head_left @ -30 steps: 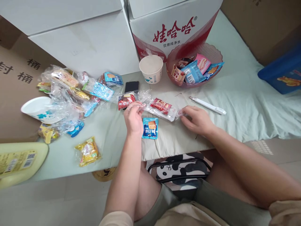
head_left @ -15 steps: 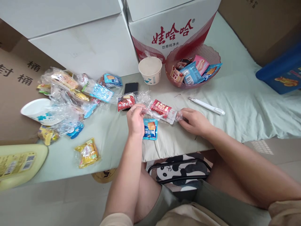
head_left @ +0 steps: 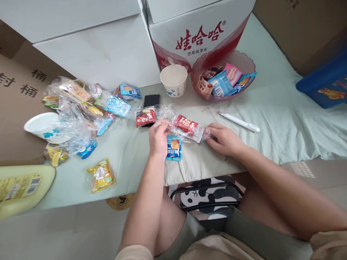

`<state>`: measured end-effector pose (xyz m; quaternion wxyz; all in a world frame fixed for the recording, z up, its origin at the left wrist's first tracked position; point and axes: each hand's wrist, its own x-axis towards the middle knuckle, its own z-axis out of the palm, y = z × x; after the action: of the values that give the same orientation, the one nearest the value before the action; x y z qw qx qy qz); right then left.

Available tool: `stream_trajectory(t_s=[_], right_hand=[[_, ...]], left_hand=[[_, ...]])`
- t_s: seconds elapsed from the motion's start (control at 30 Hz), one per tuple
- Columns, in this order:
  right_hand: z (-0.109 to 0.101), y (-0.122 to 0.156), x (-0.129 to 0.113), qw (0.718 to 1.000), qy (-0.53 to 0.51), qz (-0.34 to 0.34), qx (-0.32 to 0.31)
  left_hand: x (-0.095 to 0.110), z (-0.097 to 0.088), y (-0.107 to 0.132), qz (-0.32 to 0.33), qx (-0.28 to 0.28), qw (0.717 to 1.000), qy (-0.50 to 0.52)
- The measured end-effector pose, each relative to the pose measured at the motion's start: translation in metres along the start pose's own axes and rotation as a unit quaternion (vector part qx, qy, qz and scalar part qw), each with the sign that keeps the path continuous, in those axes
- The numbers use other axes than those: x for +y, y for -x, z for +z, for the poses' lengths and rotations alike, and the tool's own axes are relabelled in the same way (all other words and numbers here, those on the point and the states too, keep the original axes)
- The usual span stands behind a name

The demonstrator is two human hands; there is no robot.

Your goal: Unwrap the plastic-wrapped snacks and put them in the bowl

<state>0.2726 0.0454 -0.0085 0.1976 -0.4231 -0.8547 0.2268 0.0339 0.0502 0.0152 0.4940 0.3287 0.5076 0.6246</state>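
Clear bag (head_left: 199,134), red snack packet (head_left: 185,124) inside, lies stretched flat by the cloth's (head_left: 271,119) near edge. The left hand (head_left: 158,139) and right hand (head_left: 223,140) each pinch an end, and a blue packet (head_left: 174,148) sits just beside the left hand.

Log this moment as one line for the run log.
left hand: pinching clear bag end | right hand: gripping other end | inside bag: red snack pack | beside left hand: blue snack pack

The left hand (head_left: 158,137) and right hand (head_left: 223,139) are bare, with beige short sleeves (head_left: 132,252) and olive-grey shorts (head_left: 244,234).
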Motion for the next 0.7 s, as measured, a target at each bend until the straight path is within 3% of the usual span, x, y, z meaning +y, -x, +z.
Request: stream_trajectory(t_s=[0.3,0.7], right_hand=[[0.001,0.0,-0.004,1.0,0.009,-0.017,-0.009],[0.001,0.0,-0.003,1.0,0.011,-0.02,-0.014]], left_hand=[[-0.01,0.0,0.003,0.016,-0.06,0.984,-0.169],[-0.013,-0.002,0.005,0.057,-0.105,0.964,-0.238]])
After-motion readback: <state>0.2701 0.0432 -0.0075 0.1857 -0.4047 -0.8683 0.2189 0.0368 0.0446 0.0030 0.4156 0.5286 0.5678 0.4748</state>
